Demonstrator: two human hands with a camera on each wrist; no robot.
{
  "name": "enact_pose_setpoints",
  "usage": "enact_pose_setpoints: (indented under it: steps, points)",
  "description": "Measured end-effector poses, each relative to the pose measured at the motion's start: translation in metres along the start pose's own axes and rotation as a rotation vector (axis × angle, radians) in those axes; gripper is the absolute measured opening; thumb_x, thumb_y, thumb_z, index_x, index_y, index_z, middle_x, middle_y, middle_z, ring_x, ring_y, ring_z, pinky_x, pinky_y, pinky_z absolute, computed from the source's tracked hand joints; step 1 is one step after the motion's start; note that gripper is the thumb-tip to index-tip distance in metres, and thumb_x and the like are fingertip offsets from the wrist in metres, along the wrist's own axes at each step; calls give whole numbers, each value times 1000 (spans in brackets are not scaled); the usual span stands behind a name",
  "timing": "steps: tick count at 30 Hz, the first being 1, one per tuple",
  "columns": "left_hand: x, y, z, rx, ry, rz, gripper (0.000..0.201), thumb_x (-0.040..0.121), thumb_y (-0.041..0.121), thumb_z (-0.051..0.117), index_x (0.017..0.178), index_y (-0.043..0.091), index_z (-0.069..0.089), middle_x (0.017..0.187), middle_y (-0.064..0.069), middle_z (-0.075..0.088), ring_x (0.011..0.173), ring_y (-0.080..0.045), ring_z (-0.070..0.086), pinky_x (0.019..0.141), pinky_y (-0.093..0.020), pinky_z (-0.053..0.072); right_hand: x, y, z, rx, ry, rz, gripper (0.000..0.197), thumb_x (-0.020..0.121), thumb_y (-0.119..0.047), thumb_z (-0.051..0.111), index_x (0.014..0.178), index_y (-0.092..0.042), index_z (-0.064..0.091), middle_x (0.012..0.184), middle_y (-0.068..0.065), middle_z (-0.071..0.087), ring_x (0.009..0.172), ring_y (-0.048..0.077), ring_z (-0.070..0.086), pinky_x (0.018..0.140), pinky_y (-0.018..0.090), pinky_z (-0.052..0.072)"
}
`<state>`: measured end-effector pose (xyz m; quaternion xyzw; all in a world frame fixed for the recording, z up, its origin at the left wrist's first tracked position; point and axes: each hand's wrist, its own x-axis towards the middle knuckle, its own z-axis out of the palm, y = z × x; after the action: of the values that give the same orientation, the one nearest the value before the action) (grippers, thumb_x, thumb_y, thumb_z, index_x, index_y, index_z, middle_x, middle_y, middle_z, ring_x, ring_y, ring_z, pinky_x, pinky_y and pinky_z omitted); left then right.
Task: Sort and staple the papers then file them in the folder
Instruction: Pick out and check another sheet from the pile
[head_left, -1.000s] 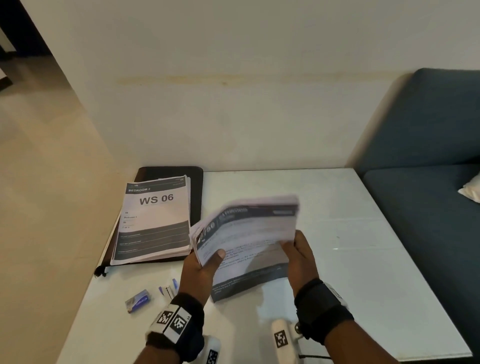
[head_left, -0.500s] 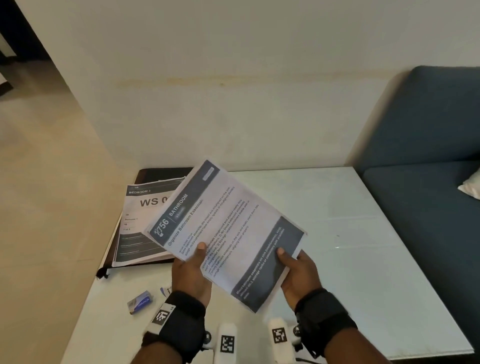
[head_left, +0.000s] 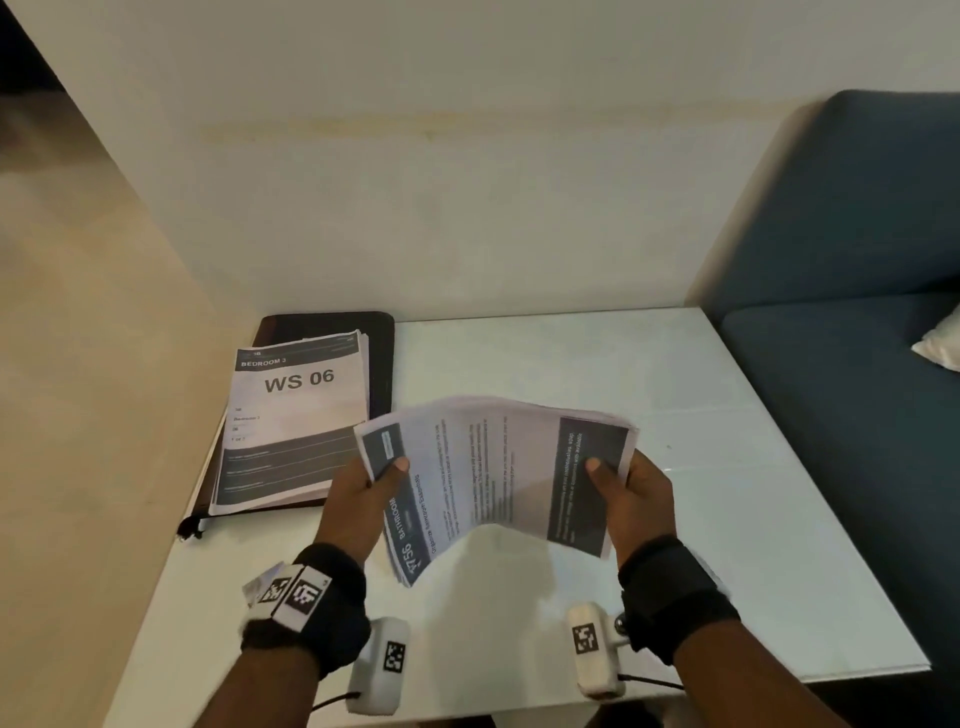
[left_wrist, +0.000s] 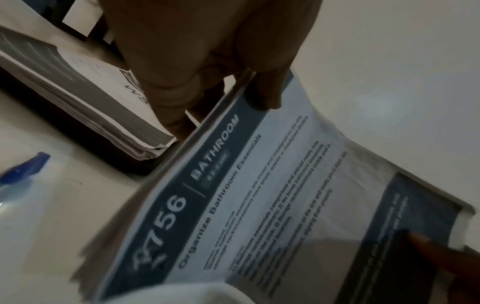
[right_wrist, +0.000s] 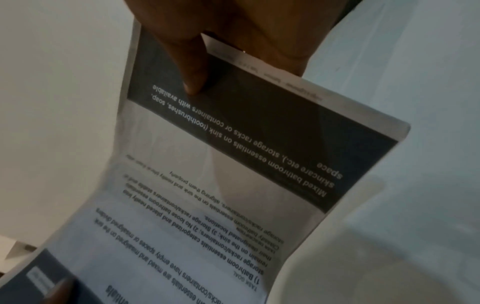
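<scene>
Over the smooth white table (head_left: 649, 374) my left hand (head_left: 358, 499) and right hand (head_left: 636, 499) pinch opposite ends of a limp, bowed sheaf of printed papers (head_left: 493, 478), beside a thicker paper stack (head_left: 296, 415) lying on the flat dark folder (head_left: 382, 358).

White table (head_left: 675, 395), blue sofa (head_left: 857, 322).

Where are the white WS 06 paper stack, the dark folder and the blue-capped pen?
white WS 06 paper stack (head_left: 298, 382), head view, on its printed title.
dark folder (head_left: 382, 353), head view, bare right strip beside the stack.
blue-capped pen (left_wrist: 28, 167), left wrist view, on its cap.
</scene>
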<state>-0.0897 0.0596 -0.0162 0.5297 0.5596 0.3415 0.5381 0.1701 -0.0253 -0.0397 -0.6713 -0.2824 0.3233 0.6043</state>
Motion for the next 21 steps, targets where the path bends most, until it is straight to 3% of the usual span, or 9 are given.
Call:
enact_pose_setpoints:
  steps: [3,6,9,12,15,18,21]
  points:
    - [-7,4,11,-92,60,28,13,101,21,49,107,25,61,106,-1,70,99,-19,66,85,-37,52,-1,-1,3,31,33,-67,18,93,-9,62,95,-24,70,92,0,73,92,29,67,79,42,56]
    - [-9,2,16,-192,103,78,16,101,18,49,113,22,60,108,3,69,99,-12,65,76,-27,51,-3,-4,5,156,91,-105,15,85,-20,70,99,-21,70,96,5,73,93,33,67,79,48,57]
    - [-15,-11,24,-202,50,59,22,97,14,55,117,23,59,110,1,69,103,-14,65,82,-31,53,-5,4,7,163,88,-53,20,74,-24,73,94,-27,70,93,4,73,92,31,67,83,54,57]
    - [-21,-24,29,-180,27,9,18,94,12,61,107,25,61,105,-3,70,103,-22,66,80,-31,56,-11,10,9,129,78,33,19,77,-17,76,89,-31,74,91,-4,75,95,24,69,88,52,56]
    - [-21,-23,31,-194,42,15,18,94,13,60,104,28,60,104,0,69,100,-16,66,81,-30,55,-8,7,8,136,118,28,22,84,-4,73,90,-25,73,89,-4,75,95,28,69,86,47,57]
    - [-17,-17,31,-241,80,64,16,94,15,60,102,29,60,99,3,69,93,-9,66,75,-24,55,-2,5,9,152,127,-22,21,85,-4,73,93,-23,74,92,-1,76,93,26,70,81,42,57]
    - [-14,-22,33,-216,40,14,10,96,22,57,103,28,60,103,0,69,97,-14,65,75,-23,51,0,14,9,104,84,19,22,87,-5,70,93,-26,71,94,-3,75,96,24,69,82,39,56]
